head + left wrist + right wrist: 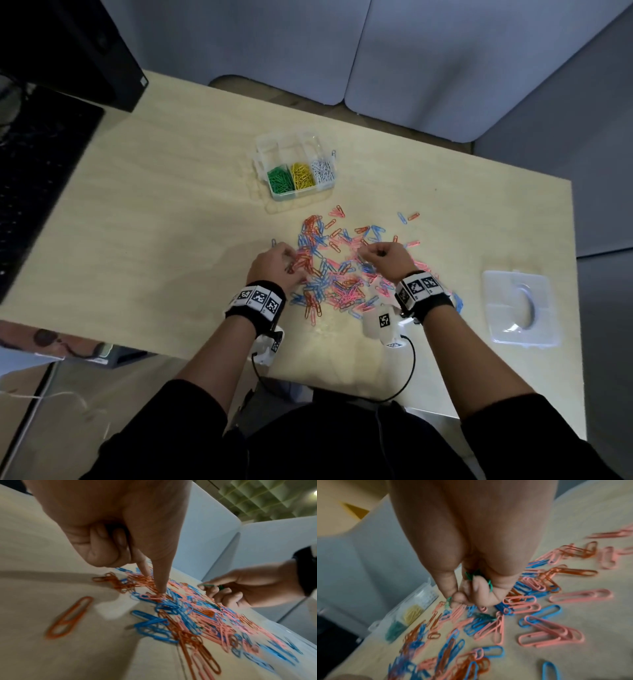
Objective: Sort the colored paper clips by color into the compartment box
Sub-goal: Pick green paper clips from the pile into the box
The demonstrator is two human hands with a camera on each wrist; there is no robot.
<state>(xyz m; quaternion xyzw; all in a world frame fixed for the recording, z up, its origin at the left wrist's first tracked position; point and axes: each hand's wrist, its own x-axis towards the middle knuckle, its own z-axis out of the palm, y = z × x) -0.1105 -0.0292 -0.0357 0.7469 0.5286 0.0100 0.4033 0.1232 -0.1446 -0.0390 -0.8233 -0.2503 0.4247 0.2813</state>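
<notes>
A clear compartment box point(298, 194) at the back of the table holds green point(280, 181), yellow point(302, 175) and white clips point(323, 170) in its front row. In front of it lies a mixed pile of orange, pink and blue clips point(337, 270). My left hand point(282, 262) is at the pile's left side. Its thumb and forefinger point(154, 581) pinch into a cluster of orange clips point(142, 580), and the other fingers are curled in. My right hand point(378, 253) hovers over the pile's right side. It grips several green clips point(473, 574) and pinches one more point(448, 602) between thumb and forefinger.
The box's clear lid point(496, 329) lies at the right, near the table's edge. A black keyboard point(34, 178) and a dark block stand at the left. Another green clip point(483, 616) lies in the pile under my right hand. A single orange clip point(68, 616) lies apart.
</notes>
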